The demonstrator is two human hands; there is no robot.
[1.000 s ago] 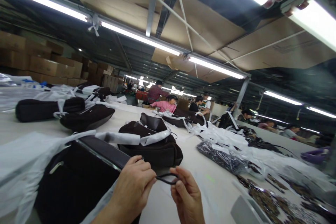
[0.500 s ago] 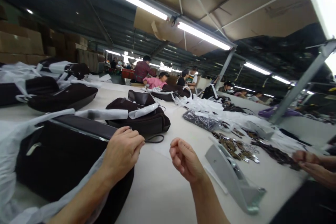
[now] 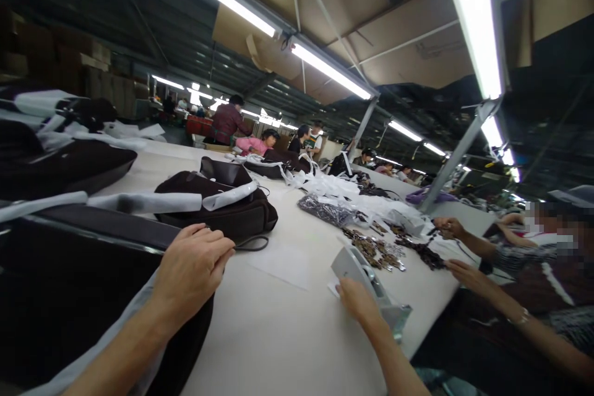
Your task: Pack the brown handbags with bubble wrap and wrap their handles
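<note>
While curled, hands (image 3: 192, 272) (image 3: 358, 302) at bag (image 3: 93, 284), dispenser (image 3: 351, 267).

Left fingers (image 3: 214, 246) curled, palm down

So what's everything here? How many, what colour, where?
Table: one, white, underneath.
Bags: several, blackish, left and middle.
Cord: one, black, near middle bag.
Wraps: many, white, on bags and table.
Sheet: one, white, mid-table.
Packet: one, dark, farther back.
Small parts: many, bronze and silver, right.
Dispenser, probably: one, grey, right.
Lights: several, white, overhead.
Cardboard: several, brown, overhead.
Boxes: several, brown, back left.
People: several, varied clothes, back, right.
Left fingers: one set, by cord.
Right fingers: one set, by dispenser.
</note>
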